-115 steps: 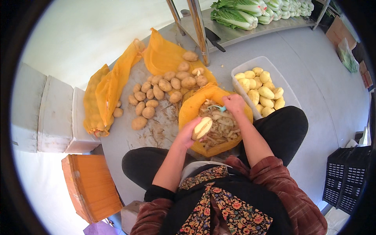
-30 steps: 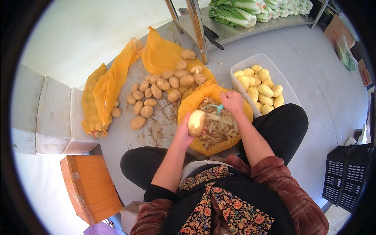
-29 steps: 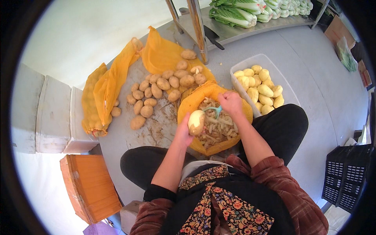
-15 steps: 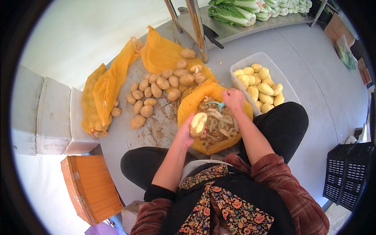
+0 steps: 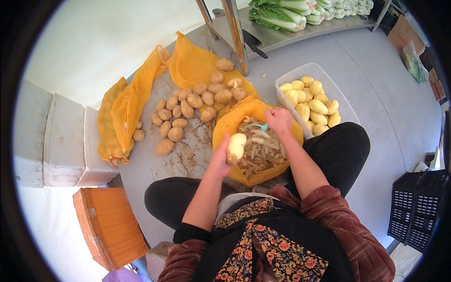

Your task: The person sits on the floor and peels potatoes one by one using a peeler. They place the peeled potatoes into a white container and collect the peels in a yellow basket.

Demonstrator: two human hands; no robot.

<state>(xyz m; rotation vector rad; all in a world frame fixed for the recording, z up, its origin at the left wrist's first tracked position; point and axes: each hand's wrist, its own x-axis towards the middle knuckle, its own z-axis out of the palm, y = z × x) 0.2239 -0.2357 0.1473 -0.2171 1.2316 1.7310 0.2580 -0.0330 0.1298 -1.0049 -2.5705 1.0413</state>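
My left hand (image 5: pixel 219 157) is closed round a partly peeled potato (image 5: pixel 237 146), its upper part bare and pale yellow, with brown skin left at the lower end. In my right hand (image 5: pixel 279 120) is a light blue peeler (image 5: pixel 257 126), its head pointing left, a little apart from the potato. Beneath both hands stands a yellow mesh sack (image 5: pixel 221 130) with its rim rolled open, holding a heap of peelings (image 5: pixel 263 152). Right of it, a clear plastic tub (image 5: pixel 288 70) is filled with peeled potatoes (image 5: pixel 318 106).
Unpeeled potatoes (image 5: pixel 194 99) lie loose on the floor ahead, beside yellow mesh sacks (image 5: pixel 134 103). A metal rack (image 5: pixel 282 41) with Chinese cabbages (image 5: pixel 282 18) stands at the back. An orange box (image 5: pixel 110 225) is on the left, a black crate (image 5: pixel 416 207) on the right.
More of the potato's upper side is bare, and the skin strip there is gone. My right hand and the peeler have shifted slightly left.
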